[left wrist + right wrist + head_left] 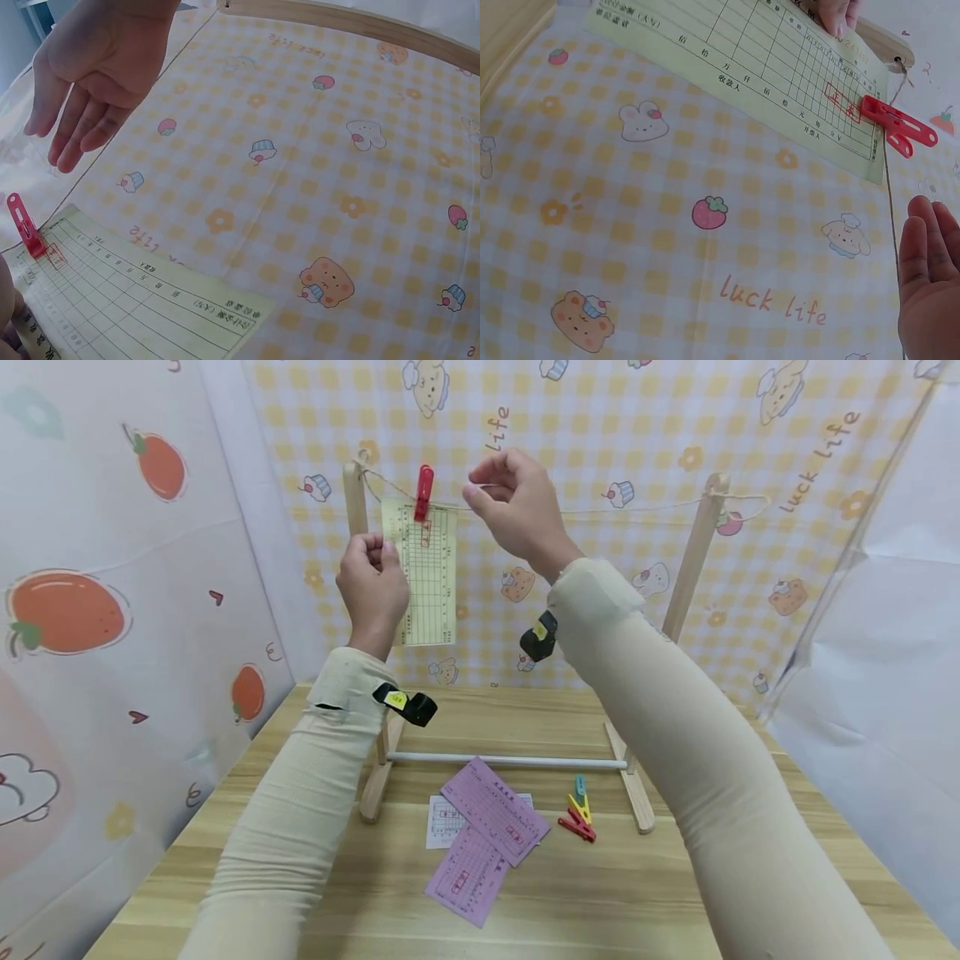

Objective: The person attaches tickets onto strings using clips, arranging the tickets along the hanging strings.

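Observation:
A pale yellow receipt slip (427,585) hangs from a thin string (630,511), held at its top by a red clothespin (424,493). My left hand (373,589) pinches the slip's left edge between thumb and fingers, below the string. To the right of the clothespin, my right hand (521,502) is up by the string with nothing in it. Its fingers look fairly straight in the left wrist view. The right wrist view shows the red clothespin (896,124) gripping the slip and the string.
The string runs between two posts of a wooden rack (693,560) with a white bar (510,761) low down. On the table lie two purple slips (495,810) over a white slip (438,835). Beside them are clothespins, including a red one (576,828) and a yellow one (582,807).

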Motion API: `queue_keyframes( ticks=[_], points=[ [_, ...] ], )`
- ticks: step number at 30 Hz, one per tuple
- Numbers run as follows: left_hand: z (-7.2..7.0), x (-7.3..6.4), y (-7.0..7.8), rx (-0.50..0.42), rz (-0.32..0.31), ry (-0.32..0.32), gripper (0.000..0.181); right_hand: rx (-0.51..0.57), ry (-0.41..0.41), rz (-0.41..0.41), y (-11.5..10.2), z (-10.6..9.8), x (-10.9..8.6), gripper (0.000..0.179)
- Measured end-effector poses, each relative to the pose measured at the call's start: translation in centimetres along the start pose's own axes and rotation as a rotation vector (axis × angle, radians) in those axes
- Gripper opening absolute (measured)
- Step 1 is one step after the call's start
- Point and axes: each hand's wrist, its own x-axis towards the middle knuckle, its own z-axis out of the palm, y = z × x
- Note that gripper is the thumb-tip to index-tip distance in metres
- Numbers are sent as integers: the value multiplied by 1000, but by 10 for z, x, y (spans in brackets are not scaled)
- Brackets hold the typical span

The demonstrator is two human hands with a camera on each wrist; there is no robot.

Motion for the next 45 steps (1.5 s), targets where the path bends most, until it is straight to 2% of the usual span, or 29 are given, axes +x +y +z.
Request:
queue_keyframes(
  ticks=[8, 27, 32, 38, 45],
  points=[
    [-1, 0, -3, 8, 3, 6, 21, 54, 34, -27, 14, -11, -19, 13],
    [-3, -4, -7, 54, -5, -26, 24, -22, 2, -53, 37, -32, -54, 17],
    [-6, -6, -11, 36, -26, -52, 29, -31, -8, -62, 44, -35, -60, 18],
    [-10, -11, -16, 1, -77, -120, 38, -20, -28, -32, 53, -40, -70, 23],
    [-14, -19, -27, 38, -106, -186, 43, 2, -40, 4, 67, -46, -86, 29]
  ],
)
